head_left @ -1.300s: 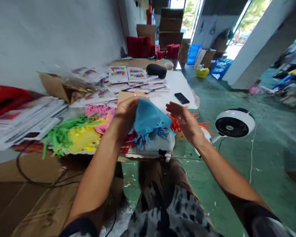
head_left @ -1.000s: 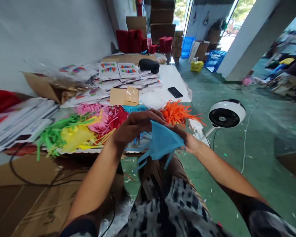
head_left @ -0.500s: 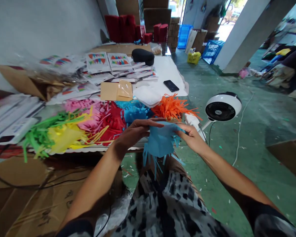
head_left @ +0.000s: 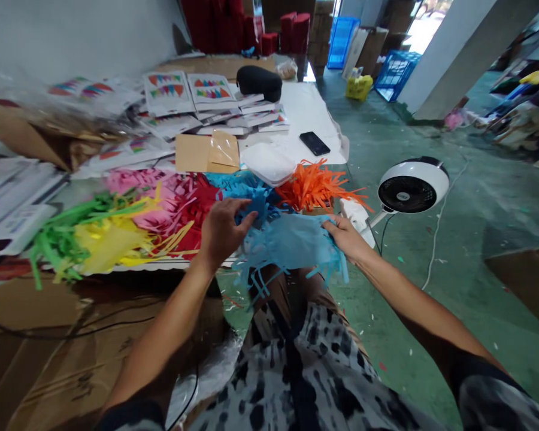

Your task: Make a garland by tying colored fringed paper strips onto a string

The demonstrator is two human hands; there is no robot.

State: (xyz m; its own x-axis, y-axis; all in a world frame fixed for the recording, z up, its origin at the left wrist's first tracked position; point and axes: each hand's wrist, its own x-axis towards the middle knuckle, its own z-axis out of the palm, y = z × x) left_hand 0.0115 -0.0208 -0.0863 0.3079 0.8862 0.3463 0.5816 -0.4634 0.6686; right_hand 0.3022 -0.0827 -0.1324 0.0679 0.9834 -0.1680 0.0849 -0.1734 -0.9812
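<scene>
Between my hands a light blue fringed sheet of tissue paper point(head_left: 291, 239) hangs at the table's front edge, its cut strips dangling over my lap. My right hand point(head_left: 345, 234) pinches its right side. My left hand point(head_left: 224, 230) is just off its left edge, thumb and fingers apart, with nothing visible in it. Behind the sheet lies a pile of blue fringed tissue point(head_left: 238, 185). Orange fringed tissue point(head_left: 314, 185) sits to its right. To the left are red point(head_left: 202, 206), pink point(head_left: 155, 203), yellow point(head_left: 112, 239) and green point(head_left: 56, 230) fringed tissue.
Tan envelopes point(head_left: 193, 153), a clear-white plastic packet point(head_left: 267, 163) and a phone point(head_left: 314, 143) lie farther back. Printed packs point(head_left: 168, 93) are stacked by the wall, near a black case point(head_left: 259, 82). A white fan point(head_left: 413, 185) stands at the right, above the green floor.
My left hand has let go of the blue tissue sheet and moved left, its fingers spreading. The sheet has widened out flatter, still held on the right. The view has tipped down slightly.
</scene>
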